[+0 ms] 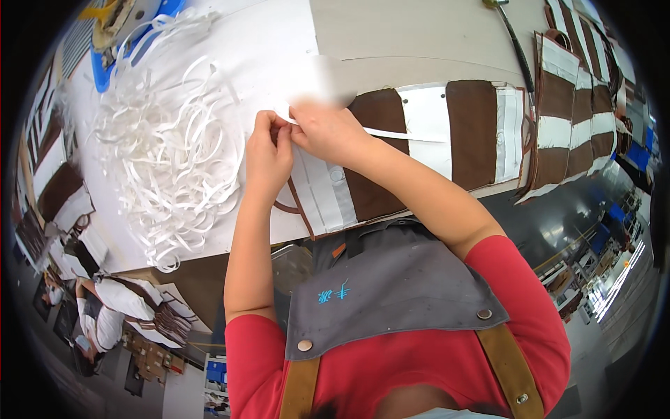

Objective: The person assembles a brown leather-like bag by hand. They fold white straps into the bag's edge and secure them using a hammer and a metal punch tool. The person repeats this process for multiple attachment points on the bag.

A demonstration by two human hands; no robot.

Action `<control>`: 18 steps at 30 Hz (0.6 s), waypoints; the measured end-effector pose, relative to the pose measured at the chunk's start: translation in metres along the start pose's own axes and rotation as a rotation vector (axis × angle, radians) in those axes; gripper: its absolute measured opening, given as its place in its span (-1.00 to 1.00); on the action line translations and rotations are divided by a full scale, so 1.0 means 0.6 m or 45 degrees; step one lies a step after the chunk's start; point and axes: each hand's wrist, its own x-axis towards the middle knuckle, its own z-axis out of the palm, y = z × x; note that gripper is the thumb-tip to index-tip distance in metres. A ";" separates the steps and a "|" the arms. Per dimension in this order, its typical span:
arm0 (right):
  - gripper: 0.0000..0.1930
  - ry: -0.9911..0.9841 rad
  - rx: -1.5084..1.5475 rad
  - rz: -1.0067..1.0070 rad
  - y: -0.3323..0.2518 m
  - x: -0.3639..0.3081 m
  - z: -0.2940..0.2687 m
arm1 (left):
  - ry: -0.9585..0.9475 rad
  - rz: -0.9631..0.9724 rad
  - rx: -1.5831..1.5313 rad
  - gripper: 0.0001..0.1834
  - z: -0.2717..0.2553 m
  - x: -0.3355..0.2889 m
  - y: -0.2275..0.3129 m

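My left hand [269, 157] and my right hand [328, 133] meet at the left end of a brown-and-white striped fabric panel [473, 133], fingertips pinched close together. A narrow white strip [408, 135] passes through the fingers of my right hand; its loose end comes out beyond my right wrist and lies across the panel. My left fingers are closed at the same spot, seemingly on the strip's other part, though the fingertips hide it. The panel has brown edging and a brown loop [285, 208] at its left end, partly behind my left forearm.
A tangled heap of white strips [174, 153] covers the table's left side. A blue tray [101, 70] holding things stands behind it. A dark-handled hammer-like tool [515, 42] lies at the back right, beside stacked striped panels [569, 112]. A person [105, 314] works at lower left.
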 end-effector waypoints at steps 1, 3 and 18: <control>-0.87 0.067 0.021 0.020 0.005 0.002 -0.003 | 0.005 0.029 -0.037 -0.93 0.000 0.000 -0.002; -0.87 0.190 0.065 0.072 0.017 0.005 -0.007 | -0.016 -0.004 0.033 -0.93 0.001 0.000 0.000; -0.88 -0.563 0.470 0.179 -0.022 -0.209 -0.071 | 0.203 0.338 0.607 -0.86 0.046 0.016 -0.056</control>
